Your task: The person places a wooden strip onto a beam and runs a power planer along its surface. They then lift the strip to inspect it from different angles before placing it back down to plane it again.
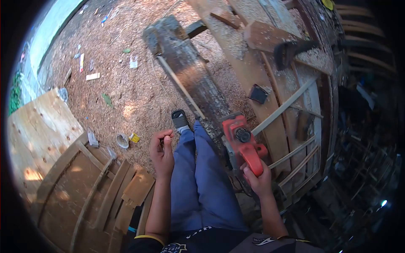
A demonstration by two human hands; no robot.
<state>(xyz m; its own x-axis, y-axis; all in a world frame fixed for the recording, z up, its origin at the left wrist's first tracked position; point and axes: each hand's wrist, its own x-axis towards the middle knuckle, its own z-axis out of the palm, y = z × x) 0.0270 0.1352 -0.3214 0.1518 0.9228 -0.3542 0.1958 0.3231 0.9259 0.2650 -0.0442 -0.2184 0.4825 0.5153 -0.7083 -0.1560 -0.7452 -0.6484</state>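
Note:
My right hand (256,178) is wrapped round the rear handle of a red electric hand planer (241,137), which has a black knob on top. The planer sits at the near part of a thick, rough wooden beam (196,71). Along the beam's left edge lies a thin pale wood strip (181,87), its near end close to my knee. My left hand (162,152) hangs in the air left of the strip, above my leg. Its fingers are curled in towards the thumb, and no object shows in them.
Wood shavings cover the ground (122,80). At right, a bench of planks (253,90) carries a handsaw (270,38), a small dark block (258,93) and long strips (287,103). Curved wooden frame pieces (80,181) and plywood (40,130) lie at left, near a white cup (122,140).

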